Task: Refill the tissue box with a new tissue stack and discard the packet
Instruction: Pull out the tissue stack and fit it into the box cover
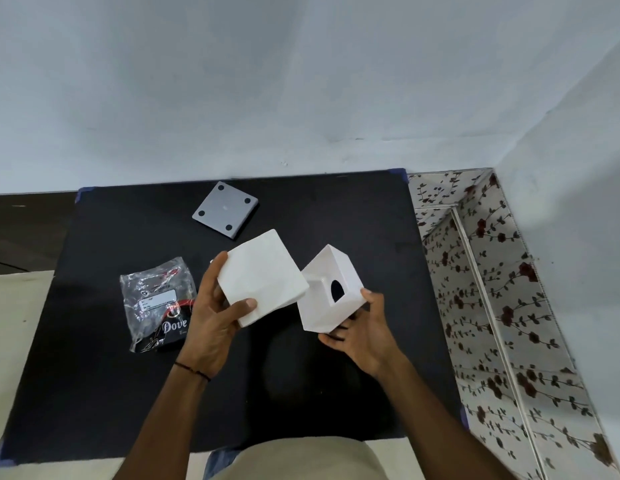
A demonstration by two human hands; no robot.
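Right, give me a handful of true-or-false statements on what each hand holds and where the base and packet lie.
1. The left hand holds the white tissue stack. True.
2. The right hand holds the grey base. False: it holds the white tissue box.
3. The grey base lies on the black mat, feet up. True.
4. The packet is already off the mat. False: it lies on the mat beside the left hand.

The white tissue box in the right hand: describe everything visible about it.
The tissue box is a white cube shell, seemingly smooth plastic, with a dark rounded dispensing hole in one face. It is held tilted above the black mat, its open side turned toward the tissue stack. The right hand holds it from below, fingers under its lower corner. No tissue shows inside.
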